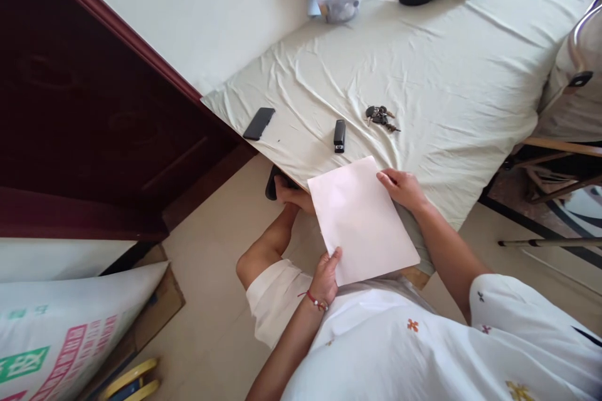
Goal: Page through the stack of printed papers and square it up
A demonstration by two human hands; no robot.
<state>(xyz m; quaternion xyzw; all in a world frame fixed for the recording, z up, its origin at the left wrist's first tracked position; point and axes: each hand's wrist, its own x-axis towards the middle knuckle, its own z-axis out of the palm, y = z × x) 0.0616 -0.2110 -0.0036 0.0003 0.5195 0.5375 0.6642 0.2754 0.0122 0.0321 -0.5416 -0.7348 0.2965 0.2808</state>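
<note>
White paper sheet (362,219) hangs half off the surface's (423,75) near edge, left hand (325,277) pinching its bottom corner, right hand (403,189) w/ fingers flat on the top corner. Risk: thin grip, sheet could buckle or slide off. Stapler (339,136) & keys (380,117) sit just beyond.

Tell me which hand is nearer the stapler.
Right. The right hand rests on the paper's far corner, just below and right of the stapler. The left hand grips the paper's near edge, well back from it.
</note>
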